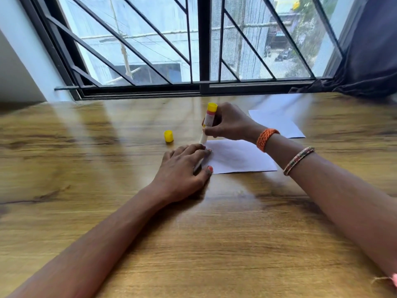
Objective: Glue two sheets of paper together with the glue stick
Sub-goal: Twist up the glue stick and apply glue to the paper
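Observation:
A white sheet of paper [238,157] lies flat on the wooden table [107,168]. My left hand [182,171] rests palm-down on the sheet's left edge, fingers spread and pressing it. My right hand [229,123] grips an uncapped glue stick [208,122] with a yellow base, held nearly upright with its tip touching the sheet's far left corner. The yellow cap [168,136] stands on the table just left of the glue stick. A second white sheet [279,122] lies farther back on the right, partly behind my right wrist.
A barred window [199,44] runs along the table's far edge. A dark curtain [369,61] hangs at the back right and touches the tabletop. A white wall [19,67] stands at the left.

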